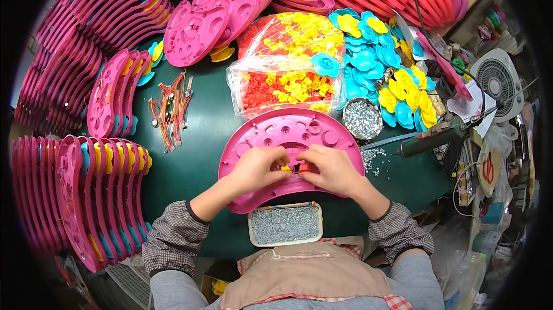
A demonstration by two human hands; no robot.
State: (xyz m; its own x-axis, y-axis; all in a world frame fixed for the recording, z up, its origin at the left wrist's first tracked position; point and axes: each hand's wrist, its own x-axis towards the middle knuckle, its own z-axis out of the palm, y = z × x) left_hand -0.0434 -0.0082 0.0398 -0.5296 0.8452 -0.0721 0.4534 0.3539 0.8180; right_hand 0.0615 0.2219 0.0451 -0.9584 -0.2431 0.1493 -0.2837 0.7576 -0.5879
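Observation:
A pink curved plastic panel point(245, 144) lies on the table in front of me, its studded and recessed side up. Over its middle, my left hand point(258, 167) is closed, with a small yellow plastic piece point(285, 168) pinched at the fingertips. Close beside it, my right hand point(331, 169) is also closed on a small red plastic piece point(309, 167). Something small and dark shows between the two sets of fingertips, too small to name. Both hands rest low over the panel, and the fingers hide part of its centre.
A tray of small metal parts point(252, 230) sits at the near edge. Beyond the panel lies a clear bag of red and yellow pieces point(288, 59). Bundled wires point(171, 108), a bowl of metal bits point(377, 131), blue and yellow flower shapes point(368, 59), a power screwdriver point(429, 142) and stacked pink panels point(103, 189) surround it.

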